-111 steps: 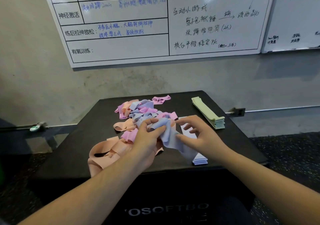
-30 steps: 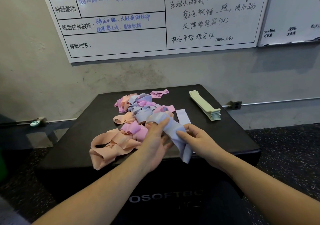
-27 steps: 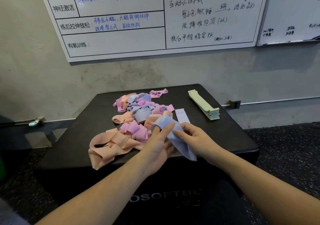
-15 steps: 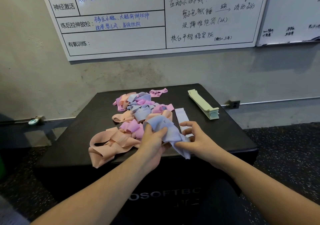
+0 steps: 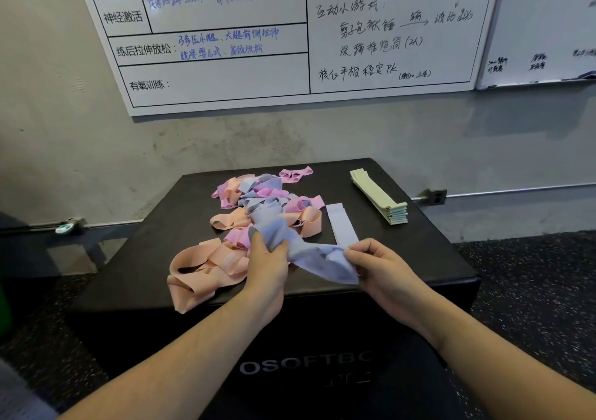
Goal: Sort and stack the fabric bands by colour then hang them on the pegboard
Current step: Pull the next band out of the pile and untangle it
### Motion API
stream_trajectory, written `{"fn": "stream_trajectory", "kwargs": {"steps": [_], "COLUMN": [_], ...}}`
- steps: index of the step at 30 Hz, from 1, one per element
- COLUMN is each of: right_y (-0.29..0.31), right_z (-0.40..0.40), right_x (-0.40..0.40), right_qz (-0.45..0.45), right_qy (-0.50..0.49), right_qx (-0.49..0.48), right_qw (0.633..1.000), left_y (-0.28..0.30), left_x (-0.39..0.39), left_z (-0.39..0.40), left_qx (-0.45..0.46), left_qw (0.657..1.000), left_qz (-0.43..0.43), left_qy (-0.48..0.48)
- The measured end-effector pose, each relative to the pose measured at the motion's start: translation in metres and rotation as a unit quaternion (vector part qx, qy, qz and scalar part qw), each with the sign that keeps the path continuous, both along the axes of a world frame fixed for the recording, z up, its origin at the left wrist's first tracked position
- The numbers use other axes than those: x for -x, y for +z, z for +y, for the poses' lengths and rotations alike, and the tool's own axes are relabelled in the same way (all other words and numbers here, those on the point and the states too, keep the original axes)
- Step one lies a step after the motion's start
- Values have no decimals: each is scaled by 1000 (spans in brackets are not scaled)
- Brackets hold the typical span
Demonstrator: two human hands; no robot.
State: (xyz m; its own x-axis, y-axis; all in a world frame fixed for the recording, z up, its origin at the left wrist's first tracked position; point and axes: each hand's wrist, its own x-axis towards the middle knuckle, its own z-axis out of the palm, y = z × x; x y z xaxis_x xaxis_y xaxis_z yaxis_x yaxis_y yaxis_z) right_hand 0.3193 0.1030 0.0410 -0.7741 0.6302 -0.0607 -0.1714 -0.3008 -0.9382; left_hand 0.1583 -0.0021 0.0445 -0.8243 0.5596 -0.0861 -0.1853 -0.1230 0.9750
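Head view: black box (image 5: 419,258) beneath whiteboards (image 5: 387,48), both hands' grip on perhaps one lilac band (image 5: 309,255).
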Motion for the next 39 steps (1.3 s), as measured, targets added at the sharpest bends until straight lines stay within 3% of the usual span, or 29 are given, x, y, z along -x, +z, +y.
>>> {"fn": "stream_trajectory", "kwargs": {"steps": [3, 8, 12, 15, 21, 29, 34, 37, 39], "right_y": [5, 4, 1, -5, -11, -1, 1, -2, -3], "right_z": [-5, -12, -12, -8, 4, 1, 1, 1, 1], "right_x": [-1, 3, 1, 0, -9, -9, -12, -13, -14], "right_qz": [15, -83, -113, -121, -81, 12, 20, 4, -33], "right_qy": [9, -4, 11, -46, -22, -11, 12, 26, 27], "right_qx": [71, 17, -168, -268, -139, 50, -27, -54, -77], "right_qw": [997, 996, 979, 955, 987, 999, 999, 998, 996], "left_y": [-3, 0, -4, -3, 4, -4, -8, -6, -4], "left_x": [-4, -5, -4, -6, -10, -19, -6, -1, 4], "left_z": [0, 4, 9, 4, -3, 7, 19, 25, 28], "left_qx": [-21, 27, 48, -12, -54, 26, 59, 22, 9], "left_qw": [1000, 997, 993, 995, 997, 997, 998, 998, 998], "left_qz": [8, 75, 104, 101, 54, 48, 21, -61, -66], "left_qy": [2, 1, -16, -16, -25, -46, -25, -20, -11]}}
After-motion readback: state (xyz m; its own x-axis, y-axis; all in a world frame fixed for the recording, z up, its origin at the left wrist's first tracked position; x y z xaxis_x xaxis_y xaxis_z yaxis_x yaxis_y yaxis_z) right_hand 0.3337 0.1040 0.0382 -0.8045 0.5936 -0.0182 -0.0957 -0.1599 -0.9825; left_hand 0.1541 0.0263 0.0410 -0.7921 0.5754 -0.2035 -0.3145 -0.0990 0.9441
